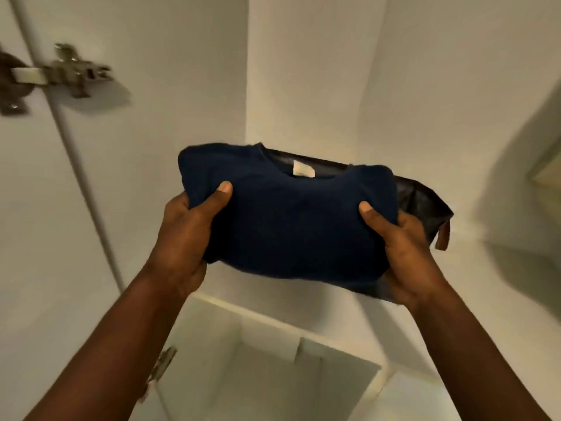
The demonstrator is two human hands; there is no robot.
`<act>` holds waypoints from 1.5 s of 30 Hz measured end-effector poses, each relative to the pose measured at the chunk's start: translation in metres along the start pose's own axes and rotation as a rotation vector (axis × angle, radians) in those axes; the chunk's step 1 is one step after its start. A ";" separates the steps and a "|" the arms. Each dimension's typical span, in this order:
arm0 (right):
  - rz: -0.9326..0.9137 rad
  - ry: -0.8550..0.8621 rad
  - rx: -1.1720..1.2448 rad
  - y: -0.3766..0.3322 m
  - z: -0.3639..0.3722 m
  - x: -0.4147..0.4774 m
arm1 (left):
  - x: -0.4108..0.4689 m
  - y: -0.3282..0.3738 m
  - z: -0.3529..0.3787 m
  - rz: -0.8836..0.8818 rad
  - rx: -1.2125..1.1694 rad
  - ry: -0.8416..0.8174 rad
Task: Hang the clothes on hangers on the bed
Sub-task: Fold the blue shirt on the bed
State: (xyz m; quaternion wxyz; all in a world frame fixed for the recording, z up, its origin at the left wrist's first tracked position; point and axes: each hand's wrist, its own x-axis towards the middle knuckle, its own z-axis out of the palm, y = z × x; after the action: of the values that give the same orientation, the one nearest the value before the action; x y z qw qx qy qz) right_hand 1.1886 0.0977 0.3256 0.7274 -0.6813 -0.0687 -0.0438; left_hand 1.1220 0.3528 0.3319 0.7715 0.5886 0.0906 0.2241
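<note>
**Folded navy shirt held in both hands, in front of the dark bin**

Landmark: dark fabric bin inside a white wardrobe. Folded navy shirt is in front of the bin and covers most of it; contact between them cannot be told. Left hand grips the shirt's left edge, thumb on top. Right hand grips the right edge likewise, at the bin's lower corner. Pale neck label sits near the bin's rear rim. Brown tab hangs at the bin's right end. Metal hinge is well left of the bin and above it.

A folded navy sweater, collar label showing, held level inside a white wardrobe.
</note>
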 end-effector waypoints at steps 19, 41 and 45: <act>0.441 -0.083 0.067 0.030 0.035 0.199 | 0.263 -0.085 0.061 -0.352 0.884 -0.136; 0.201 -0.392 -0.737 0.062 0.034 0.179 | 0.143 -0.036 0.048 0.014 1.467 -1.050; 0.224 -0.567 -0.847 0.030 0.029 0.150 | 0.144 -0.050 0.051 0.413 1.534 -0.891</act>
State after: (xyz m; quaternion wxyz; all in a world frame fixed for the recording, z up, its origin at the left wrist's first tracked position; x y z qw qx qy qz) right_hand 1.3404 0.1335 0.3218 0.3411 -0.9042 -0.1658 0.1963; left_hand 1.2814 0.3629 0.3168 0.0762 0.9770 -0.1989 -0.0121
